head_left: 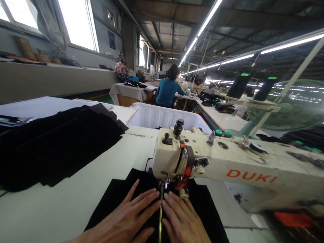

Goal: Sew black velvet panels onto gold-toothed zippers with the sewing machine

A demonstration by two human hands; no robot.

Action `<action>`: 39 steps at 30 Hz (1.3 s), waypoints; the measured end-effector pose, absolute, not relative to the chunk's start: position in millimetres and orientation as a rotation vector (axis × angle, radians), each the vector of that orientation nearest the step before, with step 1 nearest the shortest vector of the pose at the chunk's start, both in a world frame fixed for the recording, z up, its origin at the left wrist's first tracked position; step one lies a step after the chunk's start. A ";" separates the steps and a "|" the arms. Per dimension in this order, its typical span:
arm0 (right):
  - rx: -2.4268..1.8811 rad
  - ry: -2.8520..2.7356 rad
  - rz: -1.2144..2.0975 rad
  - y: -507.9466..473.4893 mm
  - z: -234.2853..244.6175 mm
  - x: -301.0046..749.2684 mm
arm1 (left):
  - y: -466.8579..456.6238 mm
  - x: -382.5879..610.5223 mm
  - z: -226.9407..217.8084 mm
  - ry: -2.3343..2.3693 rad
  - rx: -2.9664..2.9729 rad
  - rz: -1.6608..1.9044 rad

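Observation:
A piece of black fabric [108,199] lies flat under the needle area of a cream sewing machine [217,158] marked DUKI. Down its middle runs a narrow gold-coloured strip [160,222], which looks like zipper teeth, leading to the presser foot. My left hand [126,216] rests palm down on the fabric left of the strip, fingers spread. On the other side, my right hand [182,216] lies flat with its fingers stretched toward the foot. Both sets of fingertips are close beside the strip, just in front of the needle area. The needle tip is too small to make out.
A stack of black fabric pieces [58,145] covers the table's left side. Behind the machine stands a white plastic bin [162,114]. Thread cones [238,86] and a green fan [288,104] are at right. A person in a teal top [167,91] sits farther back.

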State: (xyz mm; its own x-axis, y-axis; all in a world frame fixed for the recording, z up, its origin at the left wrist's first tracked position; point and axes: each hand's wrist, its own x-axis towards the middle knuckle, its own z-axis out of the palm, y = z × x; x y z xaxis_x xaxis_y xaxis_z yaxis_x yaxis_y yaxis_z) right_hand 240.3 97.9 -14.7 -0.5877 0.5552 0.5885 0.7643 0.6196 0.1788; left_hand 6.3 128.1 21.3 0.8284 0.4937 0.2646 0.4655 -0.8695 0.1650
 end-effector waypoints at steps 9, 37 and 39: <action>-1.028 -2.390 -0.619 99.0 -18.4 241.4 | 130.1 6.2 20.7 0.752 2.927 0.522; -1.087 -2.403 -0.501 107.1 -5.7 243.5 | 136.7 11.1 24.9 0.792 2.925 0.455; -1.099 -2.395 -0.505 106.2 -6.7 243.1 | 135.7 12.0 25.3 0.802 2.920 0.463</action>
State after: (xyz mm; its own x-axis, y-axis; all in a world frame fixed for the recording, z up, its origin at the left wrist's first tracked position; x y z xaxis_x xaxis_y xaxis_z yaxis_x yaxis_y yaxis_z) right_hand 243.1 106.2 -6.7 -0.5784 0.6102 0.5414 0.7768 0.6146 0.1372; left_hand 12.0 135.7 25.3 0.8174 0.5104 0.2673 0.4867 -0.8600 0.1537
